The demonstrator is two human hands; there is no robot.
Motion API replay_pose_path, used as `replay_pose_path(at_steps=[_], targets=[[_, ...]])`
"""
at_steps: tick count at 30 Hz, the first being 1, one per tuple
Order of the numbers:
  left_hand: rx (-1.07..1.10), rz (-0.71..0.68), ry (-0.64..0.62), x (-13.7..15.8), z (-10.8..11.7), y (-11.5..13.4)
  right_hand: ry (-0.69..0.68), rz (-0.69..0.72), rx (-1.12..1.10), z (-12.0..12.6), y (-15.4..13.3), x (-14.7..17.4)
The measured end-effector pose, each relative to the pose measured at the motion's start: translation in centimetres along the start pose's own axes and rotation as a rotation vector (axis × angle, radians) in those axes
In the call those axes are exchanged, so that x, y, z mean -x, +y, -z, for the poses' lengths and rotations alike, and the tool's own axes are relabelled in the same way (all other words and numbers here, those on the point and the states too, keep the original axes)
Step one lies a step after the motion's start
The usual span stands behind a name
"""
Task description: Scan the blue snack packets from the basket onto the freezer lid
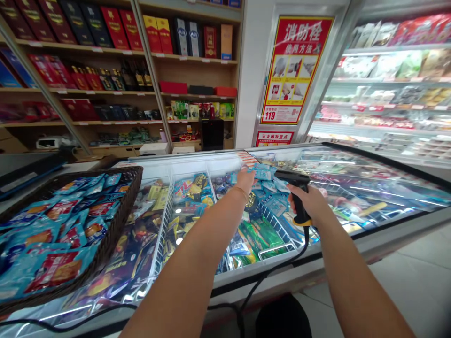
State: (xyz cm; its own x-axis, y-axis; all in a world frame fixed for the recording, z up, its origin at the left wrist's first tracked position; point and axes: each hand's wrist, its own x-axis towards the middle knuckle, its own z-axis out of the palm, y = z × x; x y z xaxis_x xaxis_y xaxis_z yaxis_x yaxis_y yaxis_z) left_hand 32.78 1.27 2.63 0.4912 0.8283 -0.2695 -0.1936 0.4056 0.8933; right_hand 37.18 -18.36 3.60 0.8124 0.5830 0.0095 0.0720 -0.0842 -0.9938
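Observation:
My right hand (312, 202) is wrapped round the grip of a black and yellow barcode scanner (293, 177), whose head points left over the freezer. My left hand (245, 177) reaches far into the open part of the chest freezer (190, 165), beside light-blue wrapped packets (264, 172). Its fingers are small and blurred, so whether they hold a packet cannot be told. Below lie green wrapped packets (262, 234) in a white wire basket (278, 246). The scanner's black cable (262, 279) hangs down and runs left across the freezer's front.
At left, a dark woven basket (121, 206) of blue and red snack packets rests on the freezer's glass. A black-framed glass lid (380, 169) covers the right side. Boxed-goods shelves (197, 58), a red fire-hydrant notice (298, 70) and a lit display fridge (387, 89) stand behind.

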Motion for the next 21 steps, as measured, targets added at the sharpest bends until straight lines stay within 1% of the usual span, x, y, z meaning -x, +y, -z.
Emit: replay_pose_path(at_steps=[2, 5, 7, 10, 13, 16, 18, 19, 20, 21], targets=[[-0.098, -0.081, -0.013, 0.4, 1.4, 0.3, -0.023, 0.012, 0.01, -0.7, 0.1, 0.1], [-0.276, -0.185, 0.001, 0.8, 5.1, 2.1, -0.089, 0.019, 0.007, -2.7, -0.3, 0.6], [-0.351, -0.239, 0.027, 0.9, 8.5, 4.3, -0.136, 0.019, -0.003, -4.6, -0.9, 1.1], [-0.474, -0.363, 0.107, 0.9, 14.4, 8.5, -0.213, 0.042, -0.031, -7.7, -1.7, 1.9], [-0.686, -0.501, 0.255, 0.9, 21.2, 12.8, -0.308, 0.075, -0.048, -11.0, -2.3, 2.6], [-0.912, -0.578, 0.473, 1.4, 28.3, 16.2, -0.379, 0.089, -0.052, -13.8, -2.6, 3.0], [-1.05, -0.607, 0.645, 1.8, 32.8, 17.7, -0.41, 0.091, -0.052, -15.4, -2.6, 3.1], [-1.1, -0.6, 0.727, 2.0, 34.8, 18.1, -0.424, 0.091, -0.048, -16.0, -2.5, 3.2], [-1.146, -0.58, 0.793, 2.2, 36.6, 18.3, -0.437, 0.091, -0.046, -16.6, -2.3, 3.2], [-1.193, -0.543, 0.832, 2.3, 38.2, 18.3, -0.444, 0.09, -0.044, -17.0, -1.9, 3.2]])
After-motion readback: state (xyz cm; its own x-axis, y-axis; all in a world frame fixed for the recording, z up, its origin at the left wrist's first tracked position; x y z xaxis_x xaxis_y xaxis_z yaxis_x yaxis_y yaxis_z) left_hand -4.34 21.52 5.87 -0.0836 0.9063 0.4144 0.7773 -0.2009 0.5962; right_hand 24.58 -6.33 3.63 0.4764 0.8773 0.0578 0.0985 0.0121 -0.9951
